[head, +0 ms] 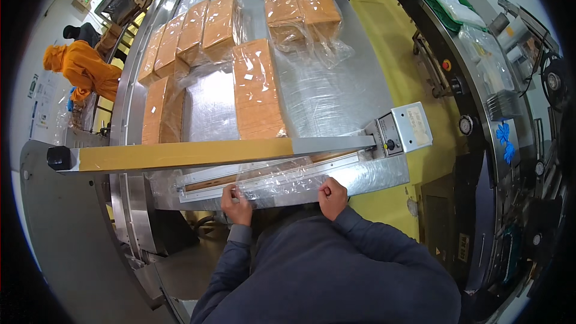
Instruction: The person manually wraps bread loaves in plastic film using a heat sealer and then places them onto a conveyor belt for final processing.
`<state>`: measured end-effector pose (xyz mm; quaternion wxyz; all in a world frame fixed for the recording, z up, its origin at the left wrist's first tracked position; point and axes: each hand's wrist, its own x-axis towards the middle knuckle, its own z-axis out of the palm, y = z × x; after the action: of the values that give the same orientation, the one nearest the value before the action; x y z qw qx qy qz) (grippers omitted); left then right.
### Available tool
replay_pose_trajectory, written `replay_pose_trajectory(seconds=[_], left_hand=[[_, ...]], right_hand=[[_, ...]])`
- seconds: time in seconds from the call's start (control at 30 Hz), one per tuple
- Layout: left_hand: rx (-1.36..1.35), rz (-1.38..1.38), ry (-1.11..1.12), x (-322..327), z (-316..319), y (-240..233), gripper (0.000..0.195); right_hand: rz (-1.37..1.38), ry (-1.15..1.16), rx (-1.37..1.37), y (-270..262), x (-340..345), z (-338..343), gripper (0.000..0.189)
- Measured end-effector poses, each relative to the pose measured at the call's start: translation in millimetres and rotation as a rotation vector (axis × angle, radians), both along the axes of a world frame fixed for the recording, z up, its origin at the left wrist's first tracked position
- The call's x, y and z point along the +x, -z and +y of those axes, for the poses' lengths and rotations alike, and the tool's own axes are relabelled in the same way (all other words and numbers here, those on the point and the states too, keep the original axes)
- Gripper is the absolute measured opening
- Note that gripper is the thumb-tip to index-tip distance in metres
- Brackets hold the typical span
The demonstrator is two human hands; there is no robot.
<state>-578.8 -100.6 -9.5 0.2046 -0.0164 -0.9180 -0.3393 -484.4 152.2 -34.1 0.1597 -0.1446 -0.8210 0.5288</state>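
Observation:
A long bar heat sealer (390, 131) lies across the near end of a stainless steel table (333, 108). Its raised yellow arm (189, 155) spans the view above the lower sealing strip (209, 184). The loose mouth of a clear plastic bag (279, 180) lies flat across that strip. My left hand (237, 205) pinches the bag's near edge at one corner, and my right hand (333, 198) grips the other. Just beyond the arm is a tan rectangular block (257, 90) in clear plastic, apparently in this same bag; the arm hides its near end.
Several bagged tan blocks stand left, including one block (161, 110) near the arm. Two more blocks (302, 6) lie at the far right. A person in orange (92, 69) works beyond the left edge. At right, a machine (472, 99) carries blue gloves (505, 141).

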Motion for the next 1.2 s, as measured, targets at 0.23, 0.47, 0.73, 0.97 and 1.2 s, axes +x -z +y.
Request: replay_pose_trajectory(seconds=[0.23,0.47,0.73,0.97,1.2], left_hand=[[1.104,-0.385,-0.237,23.0,-13.5,24.2,0.016],[0.651,-0.403,-0.131,22.4,-7.1,46.3,0.017],[1.232,-0.746,-0.173,16.3,13.4,17.1,0.02],[1.211,-0.612,-0.214,39.3,17.0,43.0,0.017],[1.311,-0.555,-0.253,37.5,22.9,47.5,0.019]], right_hand=[[-0.136,0.27,-0.421,-5.0,-20.6,-5.7,0.02],[-0.272,-0.041,-0.446,33.2,-38.8,-1.3,0.031],[-0.293,0.001,-0.511,6.4,-38.1,8.2,0.025],[-0.484,-0.117,-0.61,-4.3,-26.7,20.9,0.021],[-0.552,-0.29,-0.606,3.9,-19.5,28.7,0.017]])
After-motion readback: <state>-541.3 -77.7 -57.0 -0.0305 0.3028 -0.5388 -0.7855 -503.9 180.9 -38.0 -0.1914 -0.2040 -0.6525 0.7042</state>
